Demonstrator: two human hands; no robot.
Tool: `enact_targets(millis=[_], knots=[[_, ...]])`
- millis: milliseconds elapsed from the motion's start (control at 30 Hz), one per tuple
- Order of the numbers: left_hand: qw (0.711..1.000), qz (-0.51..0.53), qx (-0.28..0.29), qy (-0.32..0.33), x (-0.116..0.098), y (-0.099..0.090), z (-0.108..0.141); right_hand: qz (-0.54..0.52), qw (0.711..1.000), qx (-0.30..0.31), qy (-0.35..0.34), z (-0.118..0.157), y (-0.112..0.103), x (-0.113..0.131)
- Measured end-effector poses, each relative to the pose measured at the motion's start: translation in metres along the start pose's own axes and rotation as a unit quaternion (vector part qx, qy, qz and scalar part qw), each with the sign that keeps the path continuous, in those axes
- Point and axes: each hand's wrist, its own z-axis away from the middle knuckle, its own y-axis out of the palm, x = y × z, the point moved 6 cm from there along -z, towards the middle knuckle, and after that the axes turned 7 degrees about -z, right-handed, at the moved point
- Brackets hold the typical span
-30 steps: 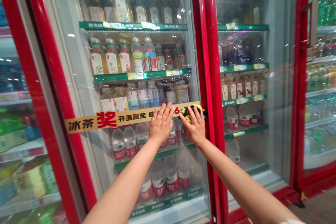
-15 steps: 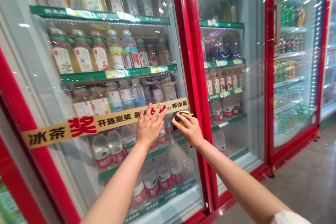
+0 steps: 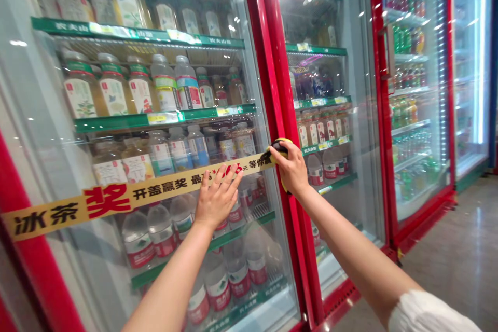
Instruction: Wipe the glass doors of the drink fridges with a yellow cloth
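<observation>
My left hand (image 3: 216, 194) lies with its fingers spread against the glass door (image 3: 155, 282) of the drinks cooler. Its fingertips overlap a yellow strip (image 3: 159, 184) printed with black and red characters, which runs slantwise across the door. My right hand (image 3: 292, 167) grips a small black-and-yellow object (image 3: 279, 147); my fingers cover much of it, so its exact kind is unclear. That object sits over the strip's right end, where the glass meets the red door frame (image 3: 261, 41).
Behind the glass, several bottles (image 3: 142, 85) stand on shelves with green edges (image 3: 163, 118). More red-framed coolers (image 3: 422, 231) continue to the right, along a shiny grey floor (image 3: 459, 249). A door handle (image 3: 389, 49) juts out on one of them.
My right hand has moved right and up with the black-and-yellow object, from the glass to the red frame, along the strip. My left hand stays spread on the glass. The view has shifted right.
</observation>
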Motion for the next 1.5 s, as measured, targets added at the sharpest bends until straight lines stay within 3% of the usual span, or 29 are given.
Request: enact_targets(millis=[67, 133, 333, 533, 600, 667, 833, 933, 1033, 1167, 1367, 1500], knots=[[1.0, -0.001, -0.004, 0.001, -0.001, -0.001, -0.001, 0.018, 1.0, 0.005, 0.011, -0.021, 0.004, -0.001], [1.0, -0.001, -0.001, 0.003, -0.001, -0.001, -0.001, 0.037, 0.999, 0.012, 0.014, -0.021, 0.005, 0.002], [1.0, 0.0, 0.01, 0.001, -0.001, 0.001, 0.0, 0.087, 0.994, 0.044, -0.046, 0.038, 0.005, 0.013], [1.0, 0.028, 0.013, -0.004, -0.002, 0.004, 0.0, 0.028, 0.999, 0.035, -0.021, -0.015, 0.012, -0.006], [0.998, 0.048, 0.027, -0.009, -0.002, 0.005, 0.001, -0.006, 0.999, 0.032, 0.003, -0.014, 0.011, -0.008], [0.996, 0.072, 0.048, -0.017, -0.002, 0.008, 0.001, -0.022, 0.999, 0.035, 0.021, 0.015, 0.007, -0.004], [0.992, 0.096, 0.079, -0.027, -0.002, 0.01, 0.0, 0.01, 0.998, 0.062, -0.004, 0.139, -0.016, 0.02], [0.992, 0.095, 0.076, -0.025, -0.002, 0.009, 0.0, 0.021, 0.998, 0.057, -0.025, 0.17, -0.028, 0.031], [0.993, 0.089, 0.072, -0.023, -0.002, 0.009, 0.0, 0.007, 0.999, 0.039, -0.001, 0.148, -0.027, 0.034], [0.995, 0.082, 0.059, -0.019, -0.002, 0.008, 0.0, -0.022, 0.999, 0.032, 0.034, 0.113, -0.008, 0.051], [0.996, 0.072, 0.051, -0.017, -0.002, 0.006, 0.001, -0.056, 0.995, 0.055, 0.066, 0.141, 0.022, 0.083], [0.997, 0.059, 0.043, -0.013, -0.002, 0.006, 0.002, -0.08, 0.989, 0.009, 0.122, 0.108, 0.036, 0.073]])
